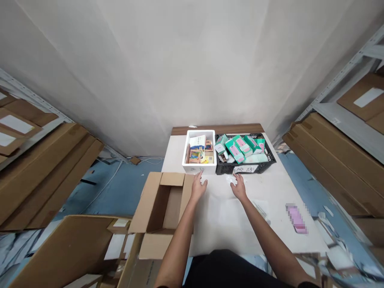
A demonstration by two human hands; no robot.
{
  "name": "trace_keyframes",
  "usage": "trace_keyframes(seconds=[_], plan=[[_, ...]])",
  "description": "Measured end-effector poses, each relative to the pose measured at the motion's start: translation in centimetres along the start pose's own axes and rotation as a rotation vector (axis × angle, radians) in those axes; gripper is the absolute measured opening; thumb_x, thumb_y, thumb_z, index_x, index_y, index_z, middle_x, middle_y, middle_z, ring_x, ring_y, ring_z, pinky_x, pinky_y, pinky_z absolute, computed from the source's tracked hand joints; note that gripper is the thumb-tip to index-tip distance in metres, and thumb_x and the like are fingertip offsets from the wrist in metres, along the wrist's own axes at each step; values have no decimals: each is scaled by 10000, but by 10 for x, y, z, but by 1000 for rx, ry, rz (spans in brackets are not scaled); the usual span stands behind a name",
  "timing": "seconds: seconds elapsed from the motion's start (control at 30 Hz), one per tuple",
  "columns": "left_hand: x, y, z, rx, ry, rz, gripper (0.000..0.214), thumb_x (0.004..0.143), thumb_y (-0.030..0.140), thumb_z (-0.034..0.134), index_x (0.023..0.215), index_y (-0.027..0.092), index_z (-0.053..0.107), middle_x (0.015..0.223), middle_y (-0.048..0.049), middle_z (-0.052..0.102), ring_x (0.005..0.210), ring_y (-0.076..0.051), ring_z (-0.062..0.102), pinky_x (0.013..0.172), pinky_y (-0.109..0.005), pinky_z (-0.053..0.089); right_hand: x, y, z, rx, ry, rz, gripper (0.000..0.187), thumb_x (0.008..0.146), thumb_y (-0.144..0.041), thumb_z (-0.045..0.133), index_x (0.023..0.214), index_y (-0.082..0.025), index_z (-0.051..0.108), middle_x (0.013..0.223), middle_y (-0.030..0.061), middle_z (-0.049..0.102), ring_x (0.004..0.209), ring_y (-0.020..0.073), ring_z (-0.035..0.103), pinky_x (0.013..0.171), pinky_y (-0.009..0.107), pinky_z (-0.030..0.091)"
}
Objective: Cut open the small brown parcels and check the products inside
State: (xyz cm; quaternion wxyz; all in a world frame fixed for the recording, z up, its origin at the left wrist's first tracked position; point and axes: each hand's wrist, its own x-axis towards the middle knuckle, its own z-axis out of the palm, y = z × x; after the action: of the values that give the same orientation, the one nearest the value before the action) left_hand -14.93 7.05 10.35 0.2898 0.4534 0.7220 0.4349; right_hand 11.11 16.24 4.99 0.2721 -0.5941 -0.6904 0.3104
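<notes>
My left hand point(198, 187) reaches over the table just in front of a white foam box point(187, 164), its fingers apart and nothing held. Inside that box lie books point(197, 143) and small colourful packs point(195, 156). To the right, my right hand point(238, 187) hovers near the front of a black plastic crate point(222, 169), fingers spread and holding nothing. Several green and pink boxes point(235, 150) fill the crate, and a white handwritten label point(245, 169) is on its front. A clear plastic piece point(229, 178) lies beside my right fingertips.
An open cardboard box point(147, 204) stands at the table's left edge, with a larger carton point(69, 244) below it. A blurred pink item point(297, 219) lies on the right of the white table point(282, 192). Shelves with cartons point(336, 160) flank both sides.
</notes>
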Motion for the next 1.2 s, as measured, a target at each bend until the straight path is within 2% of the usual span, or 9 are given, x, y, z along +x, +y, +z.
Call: trace_keyframes(seconds=[0.23,0.37,0.53,0.67,0.83,0.9,1.0,1.1,1.2], plan=[[-94,-55,103,298,-316,-301,909,864,294,676,1664,193,255,1657,-190,391,1475,-316,463,1177,-429,401,-119,112,-45,-224,-241,315,709,834,-255,566,1535,-161,522,1690,170,303,1440,358,478,1136,429,438],[-149,-83,156,501,-592,-404,811,824,346,730,1569,219,437,1746,-193,193,1575,-394,291,1213,-500,341,-173,157,-53,-301,-435,389,773,856,-264,603,1609,-205,442,1739,155,220,1494,414,398,1120,458,434],[-191,-104,185,623,-653,-442,731,835,317,673,1530,218,468,1764,-197,76,1616,-446,76,1179,-617,342,-201,202,-69,-303,-558,405,731,894,-285,625,1605,-245,460,1767,136,119,1584,430,213,1118,473,427],[-212,-107,189,606,-639,-398,719,821,193,585,1524,133,449,1741,-225,171,1611,-406,143,1207,-595,323,-205,225,-73,-293,-574,431,764,863,-286,633,1606,-242,460,1759,121,176,1599,448,129,1142,530,397],[-237,-94,199,555,-668,-321,734,762,128,590,1488,67,503,1653,-244,384,1577,-342,295,1264,-489,296,-213,210,-46,-211,-585,371,782,831,-241,608,1592,-131,466,1732,152,255,1611,373,156,1225,499,318],[-249,-85,208,511,-677,-274,716,764,112,576,1478,75,533,1626,-220,443,1563,-313,335,1278,-471,293,-218,192,-31,-80,-548,319,707,862,-263,573,1551,-111,518,1663,172,403,1576,312,291,1242,456,305],[-262,-68,220,417,-665,-191,711,807,112,533,1517,137,521,1618,-149,483,1550,-263,368,1293,-486,290,-221,162,-17,185,-428,329,555,917,-371,499,1396,-141,660,1472,165,630,1416,265,536,1183,435,402],[-269,-47,223,229,-596,-30,678,860,118,487,1535,162,513,1602,-131,507,1537,-258,389,1287,-520,304,-216,136,-19,376,-290,332,501,864,-510,514,1154,-182,755,1194,126,770,1204,274,674,1075,445,503],[-271,-25,210,101,-594,126,559,898,139,497,1440,184,628,1473,-142,630,1423,-300,529,1216,-545,403,-201,113,-35,452,-160,235,409,766,-519,553,966,-221,750,980,87,789,1083,289,702,1040,459,520]])
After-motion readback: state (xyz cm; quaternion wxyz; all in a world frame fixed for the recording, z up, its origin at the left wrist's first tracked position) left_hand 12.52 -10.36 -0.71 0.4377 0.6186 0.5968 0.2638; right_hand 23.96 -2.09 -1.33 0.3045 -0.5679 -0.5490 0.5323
